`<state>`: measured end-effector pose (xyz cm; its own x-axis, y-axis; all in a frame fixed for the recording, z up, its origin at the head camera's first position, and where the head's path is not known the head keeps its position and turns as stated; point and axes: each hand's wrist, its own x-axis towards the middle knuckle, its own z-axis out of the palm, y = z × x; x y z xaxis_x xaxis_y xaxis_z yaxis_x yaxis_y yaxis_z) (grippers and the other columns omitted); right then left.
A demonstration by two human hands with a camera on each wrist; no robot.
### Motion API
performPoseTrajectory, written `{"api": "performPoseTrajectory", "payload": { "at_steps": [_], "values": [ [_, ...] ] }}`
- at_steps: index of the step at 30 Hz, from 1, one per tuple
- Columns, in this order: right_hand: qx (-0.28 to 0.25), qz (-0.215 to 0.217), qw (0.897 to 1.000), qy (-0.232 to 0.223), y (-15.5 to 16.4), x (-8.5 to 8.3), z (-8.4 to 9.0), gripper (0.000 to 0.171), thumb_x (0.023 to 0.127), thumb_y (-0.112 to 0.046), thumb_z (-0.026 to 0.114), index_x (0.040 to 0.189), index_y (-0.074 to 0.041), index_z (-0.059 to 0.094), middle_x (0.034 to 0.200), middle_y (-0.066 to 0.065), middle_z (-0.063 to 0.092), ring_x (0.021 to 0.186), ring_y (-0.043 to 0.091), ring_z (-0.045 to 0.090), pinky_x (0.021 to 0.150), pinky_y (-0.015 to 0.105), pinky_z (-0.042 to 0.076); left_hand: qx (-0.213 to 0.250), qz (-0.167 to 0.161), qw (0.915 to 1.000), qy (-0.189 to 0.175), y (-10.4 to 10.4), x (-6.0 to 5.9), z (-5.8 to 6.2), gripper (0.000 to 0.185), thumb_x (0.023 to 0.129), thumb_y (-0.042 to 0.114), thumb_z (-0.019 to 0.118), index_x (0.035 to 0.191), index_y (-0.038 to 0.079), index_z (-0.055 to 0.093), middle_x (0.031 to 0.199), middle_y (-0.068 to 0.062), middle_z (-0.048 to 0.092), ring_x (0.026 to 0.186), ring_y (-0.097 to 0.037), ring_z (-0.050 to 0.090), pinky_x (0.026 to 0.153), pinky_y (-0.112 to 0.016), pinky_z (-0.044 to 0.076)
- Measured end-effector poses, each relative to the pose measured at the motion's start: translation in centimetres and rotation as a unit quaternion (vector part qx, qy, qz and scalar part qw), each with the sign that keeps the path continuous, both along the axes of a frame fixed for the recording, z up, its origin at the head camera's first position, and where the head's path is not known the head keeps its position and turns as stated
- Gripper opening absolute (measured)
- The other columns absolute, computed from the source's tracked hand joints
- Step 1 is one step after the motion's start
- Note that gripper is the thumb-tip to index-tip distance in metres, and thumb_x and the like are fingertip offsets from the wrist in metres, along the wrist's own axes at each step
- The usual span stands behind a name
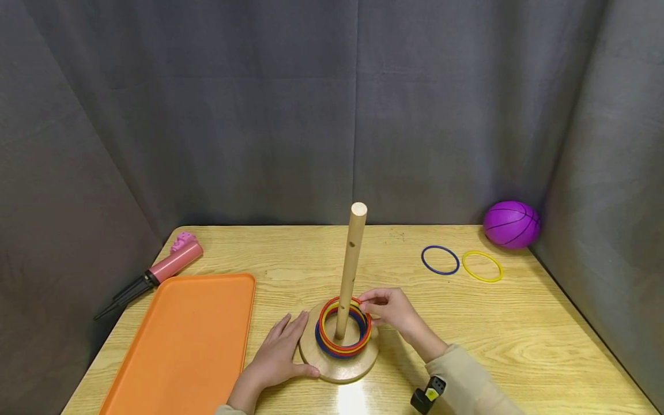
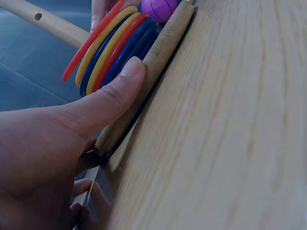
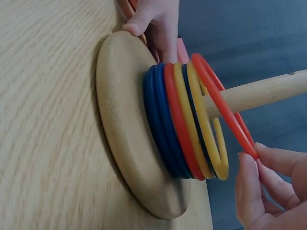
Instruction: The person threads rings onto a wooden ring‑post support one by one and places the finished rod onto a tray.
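A wooden peg (image 1: 353,259) stands upright on a round wooden base (image 1: 337,372) near the table's front edge. Several blue, red and yellow rings (image 1: 342,340) are stacked on it. My right hand (image 1: 370,302) pinches the top red ring (image 3: 225,115) at its right side, and the ring is tilted up off the stack. My left hand (image 1: 293,334) lies flat against the base's left edge, with its thumb (image 2: 120,91) pressed on the rim (image 2: 163,48). The right wrist view shows the base (image 3: 120,120) and the pinching fingertips (image 3: 247,165).
An orange tray (image 1: 181,346) lies at the front left, with a pink hand pump (image 1: 166,266) behind it. A loose blue ring (image 1: 440,274) and a yellow ring (image 1: 482,281) lie at the back right beside a purple ball (image 1: 512,224). Grey curtains enclose the table.
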<state>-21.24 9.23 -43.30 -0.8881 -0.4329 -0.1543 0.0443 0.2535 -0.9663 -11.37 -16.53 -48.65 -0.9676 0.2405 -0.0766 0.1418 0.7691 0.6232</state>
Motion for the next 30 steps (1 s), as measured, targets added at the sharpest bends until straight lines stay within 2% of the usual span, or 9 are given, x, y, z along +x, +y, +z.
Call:
{"api": "performPoseTrajectory", "payload": {
  "at_steps": [11,17,30],
  "values": [
    [0.059,-0.01,0.996,0.062,-0.2,-0.2,-1.1,0.02,0.088,-0.004,0.067,0.102,0.01,0.068,0.087,0.015,0.073,0.069,0.006,0.063,0.061,0.035,0.06,-0.005,0.0,1.0,0.002,0.0,-0.1,-0.1,0.117,0.066,0.06,0.077,0.155,0.01,0.02,0.161,-0.011,0.024,0.148,-0.042,0.014,0.111,-0.07,0.021],
    [0.092,-0.03,0.991,0.096,-0.5,-0.3,-1.6,0.013,0.086,-0.003,0.07,0.096,0.006,0.071,0.085,0.015,0.073,0.067,0.004,0.061,0.055,0.028,0.056,-0.005,0.0,1.0,0.001,0.0,-0.1,-0.2,0.117,0.066,0.06,0.076,0.155,0.01,0.02,0.161,-0.01,0.024,0.148,-0.042,0.014,0.111,-0.07,0.021],
    [0.108,-0.055,0.986,0.114,-0.8,-0.3,-1.9,0.008,0.084,-0.002,0.071,0.091,0.001,0.073,0.08,0.011,0.072,0.065,0.004,0.06,0.051,0.022,0.053,-0.003,-0.001,1.0,0.003,0.0,-0.1,0.0,0.117,0.066,0.059,0.077,0.155,0.009,0.021,0.161,-0.012,0.025,0.148,-0.043,0.015,0.112,-0.07,0.02]
  ]
}}
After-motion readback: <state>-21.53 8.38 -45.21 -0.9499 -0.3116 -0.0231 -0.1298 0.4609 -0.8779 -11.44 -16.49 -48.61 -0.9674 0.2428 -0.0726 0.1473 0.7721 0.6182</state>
